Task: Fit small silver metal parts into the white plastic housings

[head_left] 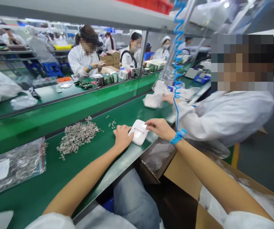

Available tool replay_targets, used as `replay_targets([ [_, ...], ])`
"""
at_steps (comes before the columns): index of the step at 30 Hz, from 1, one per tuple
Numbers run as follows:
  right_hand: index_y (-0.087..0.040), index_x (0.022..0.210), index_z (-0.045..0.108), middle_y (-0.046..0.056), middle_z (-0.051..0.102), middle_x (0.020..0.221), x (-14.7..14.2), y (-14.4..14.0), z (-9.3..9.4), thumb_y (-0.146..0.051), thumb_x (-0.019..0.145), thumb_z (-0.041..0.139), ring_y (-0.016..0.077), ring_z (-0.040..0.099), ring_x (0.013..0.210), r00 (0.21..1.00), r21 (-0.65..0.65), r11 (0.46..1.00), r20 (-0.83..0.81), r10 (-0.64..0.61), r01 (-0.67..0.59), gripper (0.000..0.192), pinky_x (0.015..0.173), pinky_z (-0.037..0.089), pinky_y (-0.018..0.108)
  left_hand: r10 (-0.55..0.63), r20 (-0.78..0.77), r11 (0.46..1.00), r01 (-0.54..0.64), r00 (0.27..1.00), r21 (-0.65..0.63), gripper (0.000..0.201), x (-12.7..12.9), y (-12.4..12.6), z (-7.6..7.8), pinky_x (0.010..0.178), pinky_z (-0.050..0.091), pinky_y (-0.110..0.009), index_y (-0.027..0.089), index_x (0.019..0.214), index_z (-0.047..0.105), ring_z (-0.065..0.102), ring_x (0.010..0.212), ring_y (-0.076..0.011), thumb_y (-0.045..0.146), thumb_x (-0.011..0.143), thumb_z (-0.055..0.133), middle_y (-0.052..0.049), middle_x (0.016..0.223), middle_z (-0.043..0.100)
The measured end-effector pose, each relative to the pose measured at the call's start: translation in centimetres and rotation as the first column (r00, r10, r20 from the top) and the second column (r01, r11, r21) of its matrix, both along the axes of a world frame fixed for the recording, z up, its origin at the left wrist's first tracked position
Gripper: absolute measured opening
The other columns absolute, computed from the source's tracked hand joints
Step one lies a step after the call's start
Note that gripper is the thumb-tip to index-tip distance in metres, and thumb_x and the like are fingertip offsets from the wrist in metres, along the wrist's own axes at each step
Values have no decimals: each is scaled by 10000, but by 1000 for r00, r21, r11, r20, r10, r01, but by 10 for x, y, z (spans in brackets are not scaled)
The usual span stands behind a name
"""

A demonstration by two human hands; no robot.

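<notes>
A white plastic housing (140, 135) with rounded corners and a recess in its middle lies on the green bench top near its front edge. My left hand (123, 137) grips the left side of the housing, thumb along the near edge. At the right side, my right hand (159, 128) has its fingertips pinched together over the housing's upper corner; whatever is between them is too small to make out. A blue wrist strap (178, 136) with a coiled cord circles my right wrist. Left of my hands is a heap of small metal pieces (78, 136), with several loose ones nearer the housing.
A clear zip bag of metal pieces (29, 165) lies at the left. Wrapped white parts (152, 100) sit further along the bench, by a co-worker (223, 117) on the right. Below the bench edge stand open cardboard boxes (187, 171). The coiled blue cord (178, 63) hangs from above.
</notes>
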State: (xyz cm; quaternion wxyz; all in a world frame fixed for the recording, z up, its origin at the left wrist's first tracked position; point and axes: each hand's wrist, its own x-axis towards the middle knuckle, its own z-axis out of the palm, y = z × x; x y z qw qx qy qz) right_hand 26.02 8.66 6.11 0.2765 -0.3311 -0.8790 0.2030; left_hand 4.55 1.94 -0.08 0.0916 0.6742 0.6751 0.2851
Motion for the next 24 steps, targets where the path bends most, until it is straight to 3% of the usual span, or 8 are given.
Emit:
replay_targets([
  [4, -176, 763, 690, 27, 698, 716, -52, 7, -10, -169, 874, 628, 147, 635, 657, 973, 73, 981, 158, 168, -181, 127, 641, 464, 260, -65, 161, 998, 65, 985, 6, 165, -32, -14, -7, 905, 344, -437, 260, 1037, 723, 510, 1096, -251, 281, 914, 616, -44, 1079, 712],
  [8, -154, 850, 713, 84, 701, 891, -85, 8, -17, -148, 946, 527, 184, 635, 814, 874, 147, 920, 397, 280, -362, 210, 758, 474, 300, -19, 258, 1000, 15, 966, 16, 146, -35, -11, -10, 911, 355, -415, 237, 927, 727, 513, 1072, -234, 206, 929, 584, -30, 1029, 722],
  [11, -147, 932, 711, 101, 665, 967, -92, 7, -19, -186, 993, 470, 191, 617, 848, 814, 153, 905, 513, 270, -397, 252, 757, 473, 308, 22, 273, 999, -28, 962, 18, 173, -33, -8, -12, 881, 366, -417, 239, 880, 734, 489, 1066, -245, 206, 936, 574, -42, 1020, 698],
  [16, -165, 914, 687, 94, 632, 947, -91, 7, -17, -225, 1004, 460, 201, 592, 851, 757, 177, 864, 585, 292, -470, 252, 760, 471, 321, 50, 248, 999, -51, 968, -3, 188, -31, -9, -12, 832, 369, -427, 248, 877, 737, 465, 1057, -256, 225, 944, 563, -68, 1020, 660],
  [24, -178, 853, 652, 52, 618, 861, -98, 20, -23, -165, 922, 586, 180, 573, 791, 791, 108, 895, 523, 319, -432, 96, 713, 432, 293, 55, 266, 999, -52, 963, -17, 168, -32, -7, -10, 811, 359, -421, 229, 808, 699, 472, 1055, -253, 189, 916, 576, -59, 985, 654],
])
